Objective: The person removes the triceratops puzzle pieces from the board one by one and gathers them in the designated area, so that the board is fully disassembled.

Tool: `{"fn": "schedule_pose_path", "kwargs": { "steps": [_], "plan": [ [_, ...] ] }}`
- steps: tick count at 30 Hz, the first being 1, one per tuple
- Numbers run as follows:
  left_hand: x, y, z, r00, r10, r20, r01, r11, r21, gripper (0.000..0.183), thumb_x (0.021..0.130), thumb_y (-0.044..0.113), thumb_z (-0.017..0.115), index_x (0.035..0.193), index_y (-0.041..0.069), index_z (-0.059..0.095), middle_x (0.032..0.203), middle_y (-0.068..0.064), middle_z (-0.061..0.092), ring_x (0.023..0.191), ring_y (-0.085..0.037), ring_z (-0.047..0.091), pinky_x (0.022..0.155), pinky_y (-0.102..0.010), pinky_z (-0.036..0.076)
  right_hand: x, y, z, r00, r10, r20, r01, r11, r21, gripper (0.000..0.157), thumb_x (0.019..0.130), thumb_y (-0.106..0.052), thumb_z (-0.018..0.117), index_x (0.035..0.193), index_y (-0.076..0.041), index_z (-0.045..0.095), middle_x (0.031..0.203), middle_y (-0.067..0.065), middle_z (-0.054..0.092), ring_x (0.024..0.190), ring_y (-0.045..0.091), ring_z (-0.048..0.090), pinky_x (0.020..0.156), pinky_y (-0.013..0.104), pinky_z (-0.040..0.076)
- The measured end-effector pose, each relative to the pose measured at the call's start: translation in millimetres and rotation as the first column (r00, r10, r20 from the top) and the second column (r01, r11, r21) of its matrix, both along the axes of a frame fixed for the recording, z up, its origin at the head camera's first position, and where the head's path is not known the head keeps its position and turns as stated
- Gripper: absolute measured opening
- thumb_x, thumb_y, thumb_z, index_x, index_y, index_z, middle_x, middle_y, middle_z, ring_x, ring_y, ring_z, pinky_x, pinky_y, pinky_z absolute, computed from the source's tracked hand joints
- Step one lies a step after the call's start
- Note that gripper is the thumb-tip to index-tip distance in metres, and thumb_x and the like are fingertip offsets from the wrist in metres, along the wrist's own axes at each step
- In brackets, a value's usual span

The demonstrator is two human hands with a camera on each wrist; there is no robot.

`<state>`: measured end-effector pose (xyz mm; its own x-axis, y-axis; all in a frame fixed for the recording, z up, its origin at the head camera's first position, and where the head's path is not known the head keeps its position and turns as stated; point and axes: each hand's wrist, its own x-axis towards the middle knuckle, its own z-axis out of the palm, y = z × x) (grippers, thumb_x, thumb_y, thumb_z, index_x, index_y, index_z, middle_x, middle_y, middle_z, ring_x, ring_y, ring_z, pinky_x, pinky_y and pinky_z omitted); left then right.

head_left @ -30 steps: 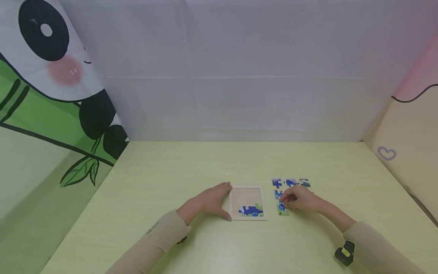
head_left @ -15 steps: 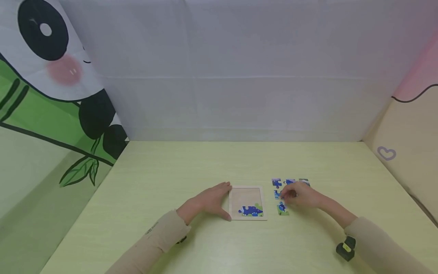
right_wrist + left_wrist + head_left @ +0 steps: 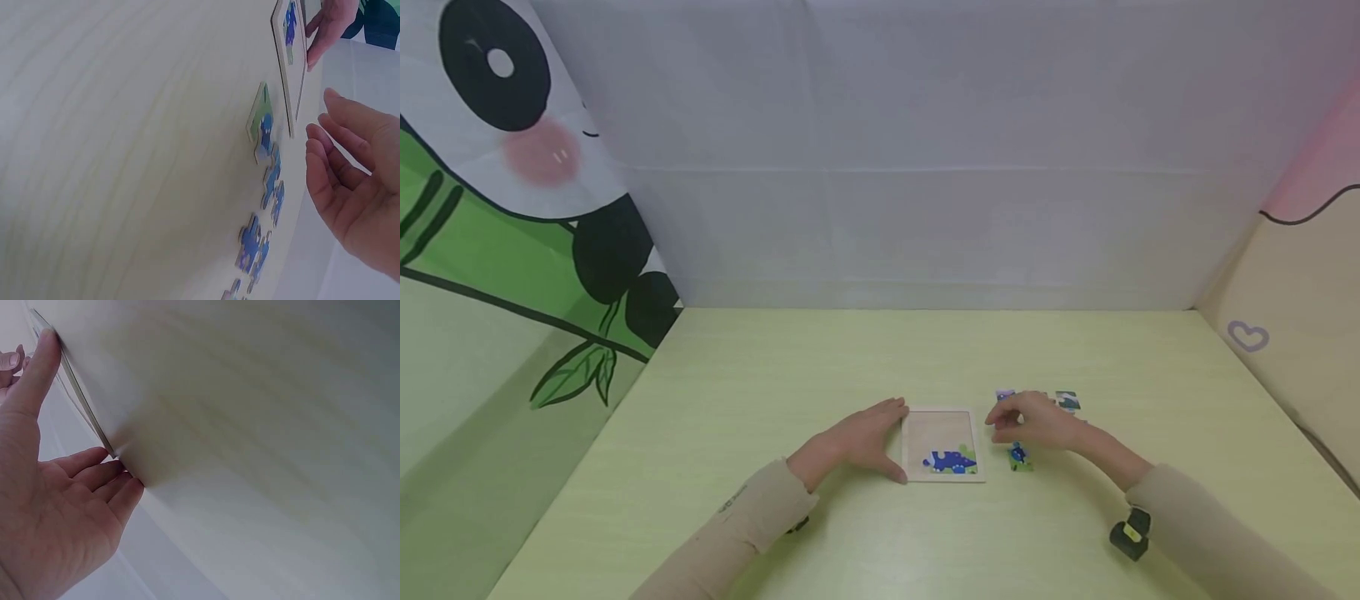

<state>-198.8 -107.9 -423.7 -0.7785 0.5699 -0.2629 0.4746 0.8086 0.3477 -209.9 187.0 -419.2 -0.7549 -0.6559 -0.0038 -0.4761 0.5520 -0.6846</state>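
My left hand (image 3: 868, 439) lies along the left edge of a square wooden puzzle tray (image 3: 943, 478). Its thumb is at the near corner and its fingertips are at the far corner; the left wrist view shows them touching the rim. Joined blue dinosaur pieces (image 3: 953, 462) fill the tray's near right part. Over the loose jigsaw pieces (image 3: 1020, 458) to the right hovers my right hand (image 3: 1041, 421), thumb and fingers loosely bent and apart. From the right wrist view nothing shows between those fingers. That hand hides some pieces in the head view.
A green-and-blue piece (image 3: 260, 122) lies nearest the tray in the right wrist view, with several blue pieces (image 3: 250, 242) past it. Another piece (image 3: 1067, 400) is at the far right of the group. A pale wall cloth (image 3: 925, 233) borders the table's back.
My right hand has moved left over the loose pieces towards the tray, and its fingers have spread apart. The left hand and tray have stayed put.
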Motion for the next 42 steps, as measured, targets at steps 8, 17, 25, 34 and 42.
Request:
{"fn": "schedule_pose_path", "kwargs": {
  "steps": [8, 17, 25, 34, 42],
  "plan": [
    [0.2, 1, 1.9, 1.0, 0.0, 0.008, 0.0, 1.0, 0.004, 0.101, 0.065, 0.05, 0.076, 0.142, 0.005, 0.028, 0.149, -0.01, 0.021, 0.137, -0.023, 0.017, 0.111, -0.037, 0.021, 3.3, -28, -2.4, 0.999, 0.018, 0.03, -0.018, 0.999, -0.028, 0.021, 0.08, -0.011, 0.068, 0.098, -0.001, 0.065, 0.091, 0.004, 0.065, 0.074, 0.01, 0.052, 0.063, 0.02, 0.049],
    [-0.9, -1, 3.3, 1.0, 0.001, 0.007, -0.001, 1.0, 0.017, 0.1, 0.066, 0.049, 0.076, 0.141, 0.003, 0.028, 0.149, -0.011, 0.021, 0.137, -0.025, 0.017, 0.111, -0.038, 0.021, 5.8, -52, -9.4, 0.998, 0.015, 0.065, -0.013, 0.999, -0.034, 0.022, 0.079, -0.01, 0.07, 0.1, -0.005, 0.065, 0.094, 0.0, 0.062, 0.076, 0.014, 0.05, 0.065, 0.02, 0.046],
    [-1.7, -2, 1.6, 1.0, -0.013, 0.01, 0.013, 0.999, 0.034, 0.1, 0.066, 0.049, 0.076, 0.141, 0.002, 0.028, 0.148, -0.013, 0.022, 0.137, -0.026, 0.018, 0.111, -0.039, 0.022, 12.8, -66, -15.1, 0.996, 0.052, 0.067, -0.052, 0.999, -0.007, 0.026, 0.076, -0.013, 0.072, 0.101, -0.007, 0.065, 0.095, -0.003, 0.061, 0.081, 0.013, 0.05, 0.067, 0.02, 0.044],
    [-0.8, -2, 2.7, 1.0, -0.016, 0.011, 0.016, 0.999, 0.037, 0.1, 0.066, 0.048, 0.076, 0.141, 0.001, 0.028, 0.148, -0.014, 0.021, 0.137, -0.026, 0.018, 0.111, -0.039, 0.022, 20.0, -73, -10.2, 0.997, 0.064, 0.049, -0.066, 0.997, 0.036, 0.024, 0.076, -0.007, 0.071, 0.099, -0.004, 0.066, 0.087, -0.001, 0.059, 0.076, 0.013, 0.049, 0.065, 0.019, 0.043],
    [-0.7, -1, 2.6, 1.0, -0.022, 0.01, 0.022, 0.999, 0.049, 0.1, 0.066, 0.047, 0.076, 0.141, 0.001, 0.028, 0.148, -0.014, 0.022, 0.137, -0.026, 0.018, 0.111, -0.039, 0.022, 16.9, -75, -11.5, 0.995, 0.072, 0.072, -0.075, 0.996, 0.047, 0.021, 0.076, -0.006, 0.072, 0.096, -0.007, 0.064, 0.083, -0.003, 0.055, 0.075, 0.013, 0.047, 0.064, 0.019, 0.042]
  ]
}}
